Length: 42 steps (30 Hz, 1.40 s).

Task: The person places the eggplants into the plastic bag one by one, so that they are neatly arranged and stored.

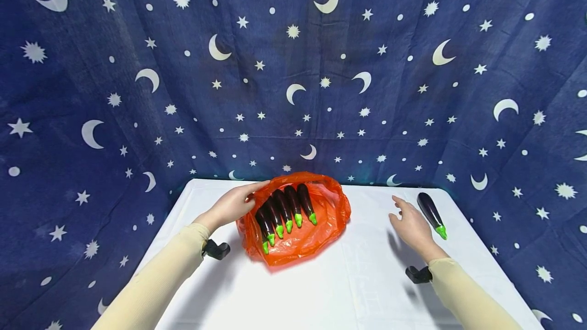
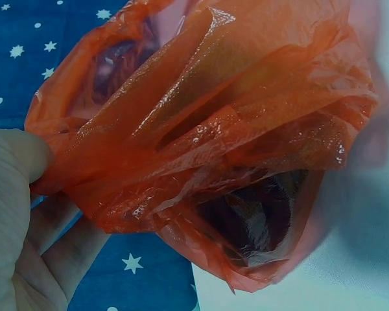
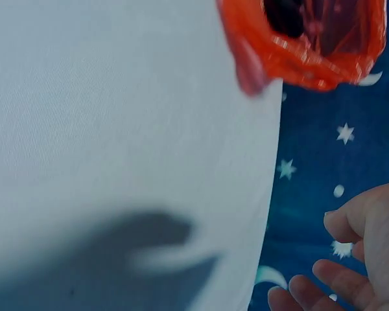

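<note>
An orange-red plastic bag (image 1: 316, 241) lies with its mouth open towards me, several dark eggplants (image 1: 283, 205) with green stems lined up inside on its left. My left hand (image 1: 233, 203) pinches the bag's left rim; in the left wrist view the thumb and fingers (image 2: 71, 253) hold the crumpled film (image 2: 201, 129). To the right of the bag, my right hand (image 1: 411, 224) hovers over the table with fingers spread and nothing in them. Just right of that hand lies a single eggplant (image 1: 430, 210), stem towards me. The right wrist view shows loosely extended fingers (image 3: 343, 282).
The table wears a white cloth (image 1: 293, 299). Behind and at both sides hangs a dark blue curtain (image 1: 275, 131) with white moons and stars, close to the table's back edge. Each wrist carries a small black camera mount (image 1: 215, 249).
</note>
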Tool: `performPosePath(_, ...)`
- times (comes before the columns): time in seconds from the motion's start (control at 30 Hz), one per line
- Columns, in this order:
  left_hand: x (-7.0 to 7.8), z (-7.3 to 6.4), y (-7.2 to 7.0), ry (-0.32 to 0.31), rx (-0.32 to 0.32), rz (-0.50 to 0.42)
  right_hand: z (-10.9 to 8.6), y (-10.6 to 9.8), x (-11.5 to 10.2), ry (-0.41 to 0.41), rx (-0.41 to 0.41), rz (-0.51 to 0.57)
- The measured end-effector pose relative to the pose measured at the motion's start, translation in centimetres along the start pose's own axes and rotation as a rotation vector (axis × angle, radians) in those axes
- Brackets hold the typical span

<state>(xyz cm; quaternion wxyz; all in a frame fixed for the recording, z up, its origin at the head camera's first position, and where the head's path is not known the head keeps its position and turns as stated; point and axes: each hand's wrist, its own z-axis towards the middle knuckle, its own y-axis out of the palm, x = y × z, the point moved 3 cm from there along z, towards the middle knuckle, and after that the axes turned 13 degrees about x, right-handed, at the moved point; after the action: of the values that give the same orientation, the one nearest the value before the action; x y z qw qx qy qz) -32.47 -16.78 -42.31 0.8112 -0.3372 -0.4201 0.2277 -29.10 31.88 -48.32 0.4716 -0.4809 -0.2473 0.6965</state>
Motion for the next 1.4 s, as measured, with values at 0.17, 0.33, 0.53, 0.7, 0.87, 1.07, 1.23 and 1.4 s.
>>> performPosePath(0.17, 0.0, 0.1, 0.0, -0.004, 0.002, 0.005, 0.2, -0.3, 1.9, 0.018, -0.002, -0.056)
performPosePath(0.33, 0.0, 0.1, 0.0, -0.001, -0.001, 0.007, 0.1, -0.8, 3.5, 0.041, 0.002, -0.077)
performPosePath(0.53, 0.0, 0.0, -0.1, -0.004, -0.007, 0.003, 0.0, -1.5, 5.0, 0.108, -0.05, -0.095)
performPosePath(0.7, 0.0, 0.0, -0.2, 0.003, -0.006, 0.005, 0.2, -2.1, 6.4, 0.161, -0.062, -0.115)
performPosePath(0.87, -0.2, -0.1, -0.2, -0.011, -0.011, 0.007, 0.3, -2.7, 7.8, 0.221, -0.069, -0.151)
performPosePath(1.07, -0.1, -0.2, -0.2, -0.023, -0.017, -0.001, 0.4, -2.9, 9.1, 0.268, -0.054, -0.175)
performPosePath(1.23, 0.0, -0.2, -0.3, -0.022, -0.018, 0.006, 0.7, -2.7, 10.0, 0.301, -0.043, -0.176)
performPosePath(1.4, 0.0, -0.1, -0.2, -0.013, -0.021, 0.006, 0.9, -2.3, 10.6, 0.378, -0.068, -0.177)
